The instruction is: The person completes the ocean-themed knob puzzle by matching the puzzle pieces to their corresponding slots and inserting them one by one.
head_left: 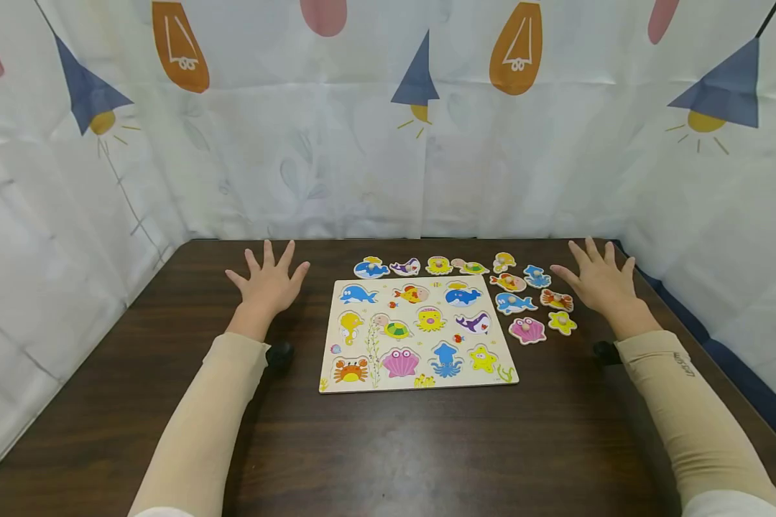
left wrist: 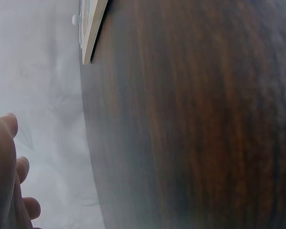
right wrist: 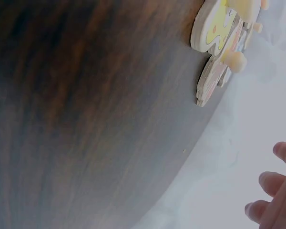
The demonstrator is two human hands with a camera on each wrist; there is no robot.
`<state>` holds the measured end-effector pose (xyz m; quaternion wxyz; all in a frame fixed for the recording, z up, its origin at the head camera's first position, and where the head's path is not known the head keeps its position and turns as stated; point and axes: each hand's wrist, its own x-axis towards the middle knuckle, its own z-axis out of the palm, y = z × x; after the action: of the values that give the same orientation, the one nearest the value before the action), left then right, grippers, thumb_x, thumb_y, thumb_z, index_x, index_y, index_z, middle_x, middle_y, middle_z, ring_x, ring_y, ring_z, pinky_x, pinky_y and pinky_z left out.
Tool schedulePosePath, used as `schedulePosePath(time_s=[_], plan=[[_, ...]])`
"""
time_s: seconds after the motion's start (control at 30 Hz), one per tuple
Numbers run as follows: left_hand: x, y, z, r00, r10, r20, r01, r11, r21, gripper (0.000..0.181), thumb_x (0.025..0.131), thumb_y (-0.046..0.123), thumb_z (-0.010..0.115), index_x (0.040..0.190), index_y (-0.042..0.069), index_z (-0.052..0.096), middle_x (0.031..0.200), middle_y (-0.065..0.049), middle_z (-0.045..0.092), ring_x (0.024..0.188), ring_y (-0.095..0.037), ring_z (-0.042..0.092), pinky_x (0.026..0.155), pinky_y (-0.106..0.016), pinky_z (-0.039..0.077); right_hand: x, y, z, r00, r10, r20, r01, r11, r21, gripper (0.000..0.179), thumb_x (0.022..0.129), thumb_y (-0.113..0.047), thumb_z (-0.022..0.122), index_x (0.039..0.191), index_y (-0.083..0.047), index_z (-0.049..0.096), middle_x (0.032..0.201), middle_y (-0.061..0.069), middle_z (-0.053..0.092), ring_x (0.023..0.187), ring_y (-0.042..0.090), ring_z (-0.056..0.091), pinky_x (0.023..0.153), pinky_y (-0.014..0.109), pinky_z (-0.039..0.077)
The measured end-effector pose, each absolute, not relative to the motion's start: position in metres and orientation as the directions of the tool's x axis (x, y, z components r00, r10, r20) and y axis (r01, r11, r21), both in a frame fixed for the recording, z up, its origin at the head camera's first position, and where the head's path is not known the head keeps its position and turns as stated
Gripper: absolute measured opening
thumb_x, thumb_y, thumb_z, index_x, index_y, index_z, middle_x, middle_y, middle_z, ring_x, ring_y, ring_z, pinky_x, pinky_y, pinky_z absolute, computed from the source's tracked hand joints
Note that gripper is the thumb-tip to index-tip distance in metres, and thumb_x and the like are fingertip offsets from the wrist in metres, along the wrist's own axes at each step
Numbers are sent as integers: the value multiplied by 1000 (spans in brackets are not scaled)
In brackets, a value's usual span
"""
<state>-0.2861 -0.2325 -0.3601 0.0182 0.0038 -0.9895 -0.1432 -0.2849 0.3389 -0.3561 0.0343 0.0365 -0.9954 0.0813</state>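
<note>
My left hand (head_left: 268, 286) is spread with straight fingers to the left of a wooden puzzle board (head_left: 375, 388) and holds nothing. On the other side my right hand (head_left: 603, 283) is also spread and holds nothing, just right of the loose pieces. Nearest to it are a blue squid piece (head_left: 537, 276), a red crab piece (head_left: 557, 300) and a yellow starfish piece (head_left: 562, 323). A pink shell piece (head_left: 527, 330) and a blue dolphin piece (head_left: 515, 303) lie beside the board. In the right wrist view, round knobs (right wrist: 236, 62) stand up from the pieces.
Along the board's far edge lie a blue whale piece (head_left: 371, 268), a purple whale piece (head_left: 405, 267), a yellow octopus piece (head_left: 439, 266) and a turtle piece (head_left: 470, 267). A patterned white curtain (head_left: 362, 165) hangs behind the dark wooden table (head_left: 388, 459).
</note>
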Motion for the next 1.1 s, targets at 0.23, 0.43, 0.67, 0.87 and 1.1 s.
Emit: schedulePosePath(time_s=[0.23, 0.43, 0.67, 0.87, 1.1], plan=[[-286, -233, -359, -999, -13, 44, 0, 958, 287, 76, 108, 61, 24, 167, 16, 8, 166, -30, -10, 146, -59, -19, 101, -85, -12, -285, 337, -352, -995, -71, 77, -83, 983, -163, 94, 103, -72, 26, 162, 0, 15, 164, 35, 3, 146, 61, -6, 109, 77, -10], [-284, -233, -360, -1000, -20, 19, -14, 957, 291, 77, 108, 61, 24, 167, 16, 6, 166, -30, -11, 146, -59, -19, 101, -84, -11, -285, 335, -349, -993, -87, 74, -98, 981, -166, 92, 104, -69, 31, 162, 0, 15, 164, 34, 2, 146, 61, -6, 109, 77, -10], [-281, -230, -361, -1000, -19, -3, -19, 950, 313, 78, 107, 62, 23, 167, 16, 5, 166, -29, -13, 146, -57, -20, 102, -84, -11, -281, 330, -346, -989, -139, 55, -146, 979, -143, 93, 103, -71, 28, 163, -1, 13, 165, 33, 2, 146, 61, -5, 109, 78, -8], [-278, -229, -363, -1000, -6, -8, -8, 947, 320, 77, 107, 63, 22, 167, 17, 4, 166, -28, -15, 146, -57, -20, 102, -84, -10, -275, 321, -344, -982, -187, 39, -190, 975, -119, 87, 106, -64, 33, 164, -2, 12, 166, 30, -1, 147, 60, -2, 110, 78, -3], [-275, -226, -365, -1000, 9, -12, 4, 944, 331, 77, 107, 63, 22, 167, 18, 4, 166, -27, -15, 146, -57, -19, 102, -84, -10, -271, 313, -345, -971, -232, 58, -238, 963, -127, 85, 107, -61, 35, 164, -2, 12, 166, 29, 2, 147, 60, 1, 111, 77, 3]])
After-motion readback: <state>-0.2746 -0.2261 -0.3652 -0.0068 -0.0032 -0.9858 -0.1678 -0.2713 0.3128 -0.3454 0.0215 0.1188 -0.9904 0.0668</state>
